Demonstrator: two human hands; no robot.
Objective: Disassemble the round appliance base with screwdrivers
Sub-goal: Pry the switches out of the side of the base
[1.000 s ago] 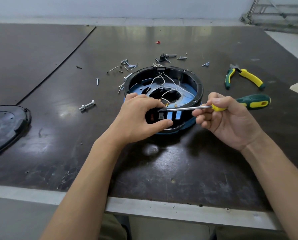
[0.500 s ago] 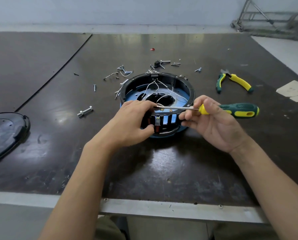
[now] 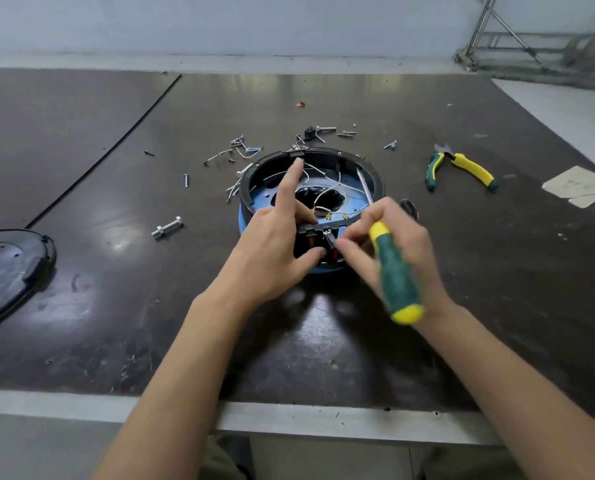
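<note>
The round appliance base sits mid-surface, with loose screws just beyond it. The left hand has its grip pinching the near rim, index finger pointing far. The right hand has its grip curled round a green-and-yellow screwdriver, fingertips at that rim.

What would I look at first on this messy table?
The round appliance base sits mid-table with its wires showing. The left hand grips its near edge while the right hand holds a green-and-yellow screwdriver there. Loose screws lie scattered behind it, and yellow pliers lie to the right.
</note>
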